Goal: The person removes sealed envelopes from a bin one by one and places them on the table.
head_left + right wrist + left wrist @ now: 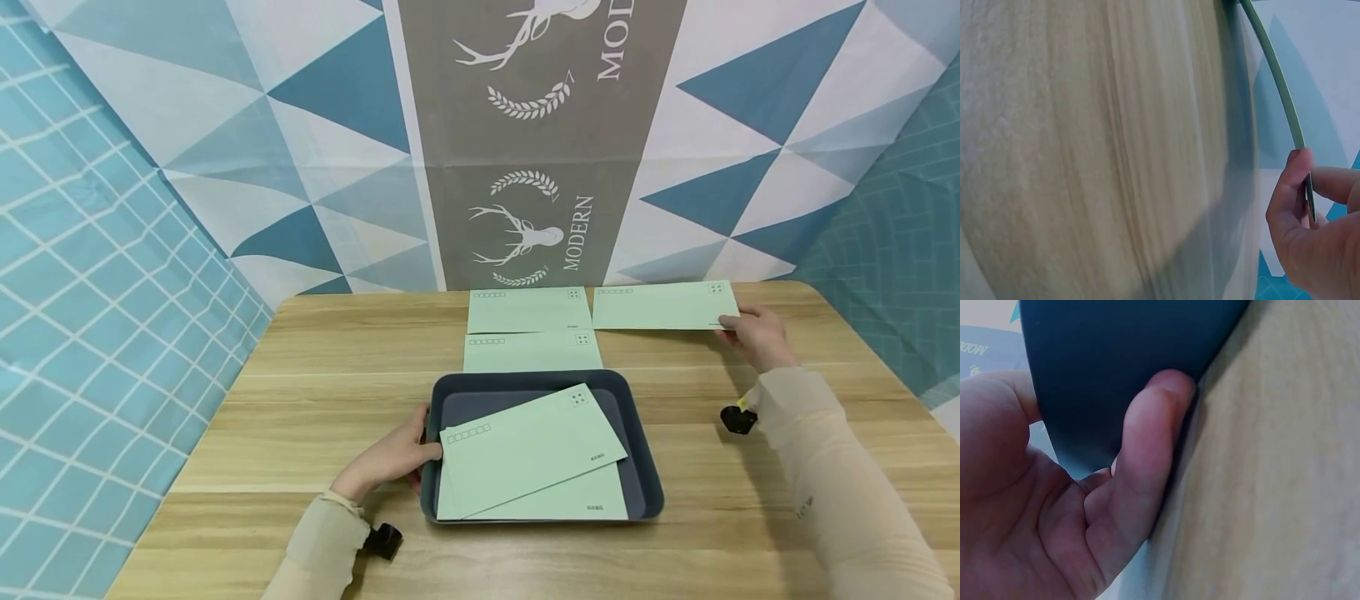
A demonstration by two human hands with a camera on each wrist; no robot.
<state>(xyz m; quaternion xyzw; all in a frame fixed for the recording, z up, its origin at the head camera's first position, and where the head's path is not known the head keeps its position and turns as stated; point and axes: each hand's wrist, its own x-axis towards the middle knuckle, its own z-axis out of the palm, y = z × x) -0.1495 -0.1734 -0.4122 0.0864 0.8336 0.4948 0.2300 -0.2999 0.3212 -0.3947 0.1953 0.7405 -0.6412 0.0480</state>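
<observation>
A pale green envelope (660, 307) is pinched at its right end by my right hand (759, 333), thumb on top. Seen edge-on in the right wrist view, that envelope (1284, 94) bows above the wooden table. My left hand (393, 450) grips the left side of a dark grey tray (637, 417). Its thumb lies over the rim, and in the left wrist view the fingers (1147, 437) press against the tray's outer wall (1097, 375). Inside the tray, one envelope (532, 450) lies slanted over another envelope (570, 496).
Behind the tray, one envelope (528, 310) lies at the table's back edge. Another envelope (532, 352) lies in front of it, partly hidden by the tray. A patterned cloth wall (517, 167) rises behind the wooden table (337, 358).
</observation>
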